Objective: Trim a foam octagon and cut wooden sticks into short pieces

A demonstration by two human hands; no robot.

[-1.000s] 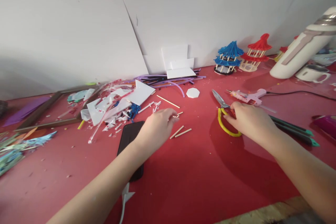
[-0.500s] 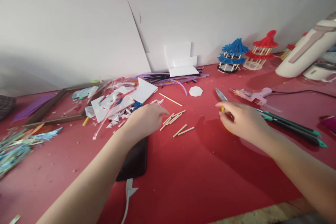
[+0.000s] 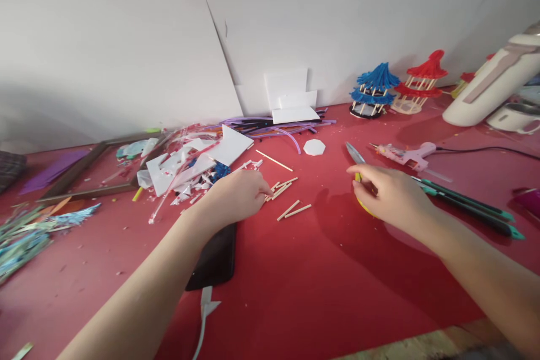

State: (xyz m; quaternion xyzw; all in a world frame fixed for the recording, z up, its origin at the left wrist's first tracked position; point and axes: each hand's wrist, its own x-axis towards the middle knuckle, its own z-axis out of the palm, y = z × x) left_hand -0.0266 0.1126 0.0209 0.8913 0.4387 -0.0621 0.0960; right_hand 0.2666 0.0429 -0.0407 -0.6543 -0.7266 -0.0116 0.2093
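Observation:
My left hand point(image 3: 236, 196) reaches over the red table with its fingers drawn together. Its fingertips touch or hover just over the left ends of a small group of short wooden sticks point(image 3: 282, 191); whether one is pinched is hidden. Two more short sticks point(image 3: 297, 211) lie just nearer to me, and a longer thin stick point(image 3: 274, 160) lies behind. My right hand point(image 3: 386, 191) is closed over the yellow handles of a pair of scissors point(image 3: 355, 153), whose blades point away from me. A white octagonal piece point(image 3: 314, 147) lies flat beyond the sticks.
Left lie white and plastic scraps point(image 3: 185, 169), a brown frame point(image 3: 71, 171) and a cabled black phone point(image 3: 215, 259). Right are a pink glue gun point(image 3: 407, 154) and green-black cutters point(image 3: 468, 205). Blue point(image 3: 373, 90) and red point(image 3: 422, 81) model pavilions stand behind, near a white bottle point(image 3: 493, 81).
My left hand has moved slightly right and down, its fingertips now covering the left ends of the sticks. My right hand stays over the scissors.

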